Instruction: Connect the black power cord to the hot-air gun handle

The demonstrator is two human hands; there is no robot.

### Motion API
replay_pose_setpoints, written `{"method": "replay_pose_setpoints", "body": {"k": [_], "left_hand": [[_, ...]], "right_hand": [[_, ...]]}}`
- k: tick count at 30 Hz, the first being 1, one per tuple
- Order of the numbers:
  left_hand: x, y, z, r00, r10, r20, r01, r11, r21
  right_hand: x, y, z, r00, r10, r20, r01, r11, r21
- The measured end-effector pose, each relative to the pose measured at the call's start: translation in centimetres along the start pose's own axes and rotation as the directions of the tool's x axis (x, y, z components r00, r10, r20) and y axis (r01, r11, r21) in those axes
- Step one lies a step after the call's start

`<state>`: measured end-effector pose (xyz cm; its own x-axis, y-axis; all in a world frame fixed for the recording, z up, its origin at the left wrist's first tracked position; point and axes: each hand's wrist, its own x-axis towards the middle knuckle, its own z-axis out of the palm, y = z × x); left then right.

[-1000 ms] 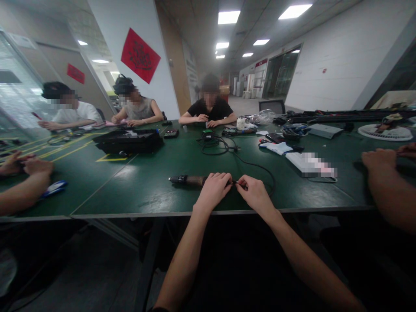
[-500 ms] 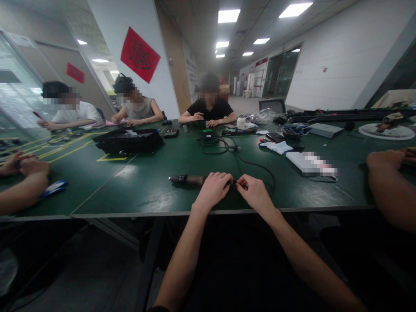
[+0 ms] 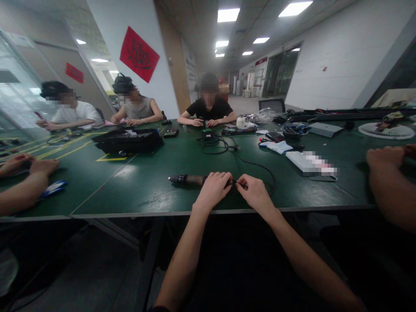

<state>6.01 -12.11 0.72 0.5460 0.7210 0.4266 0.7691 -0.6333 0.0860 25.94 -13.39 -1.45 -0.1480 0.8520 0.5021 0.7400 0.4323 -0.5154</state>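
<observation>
An electric screwdriver [image 3: 191,180] lay under the left hand [image 3: 214,186]

The electric screwdriver was on the green tabletop [image 3: 146,197], not far from the near edge, with its tip towards the left. The grip of the left hand was closed over its rear part. The right hand [image 3: 255,190] pinched a small dark connector [image 3: 235,182] just beside it, near a black cable [image 3: 273,173]; whether they were joined, I could not tell

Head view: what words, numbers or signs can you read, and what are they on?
None reads clearly.
Large red poster: writing blurred.
Small red poster: too blurred.
Red wall sign: too small.
Black adapter: label too small.
White packet: partly pixelated, unreadable.
Handheld tool: none readable.
</observation>
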Motion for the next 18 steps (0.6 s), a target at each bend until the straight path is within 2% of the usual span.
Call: {"method": "replay_pose_setpoints", "body": {"k": [3,8,13,18], "left_hand": [[-0.01,-0.05,-0.06,1.0,0.028,0.01,-0.028,1.0,-0.01],[0.0,0.0,0.1,1.0,-0.016,-0.002,0.016,1.0,0.018],[-0.01,0.0,0.0,1.0,0.023,0.009,-0.023,1.0,-0.006],[-0.02,0.06,-0.09,1.0,-0.012,0.001,0.012,1.0,0.001]], "right_hand": [[-0.02,-0.02,-0.03,1.0,0.002,-0.002,-0.002,1.0,0.004],[-0.02,-0.18,-0.15,1.0,0.004,0.007,-0.004,1.0,0.008],[0.01,-0.17,-0.13,1.0,0.01,0.005,-0.01,1.0,0.004],[-0.01,-0.21,-0.14,1.0,0.01,0.006,-0.01,1.0,0.009]]}}
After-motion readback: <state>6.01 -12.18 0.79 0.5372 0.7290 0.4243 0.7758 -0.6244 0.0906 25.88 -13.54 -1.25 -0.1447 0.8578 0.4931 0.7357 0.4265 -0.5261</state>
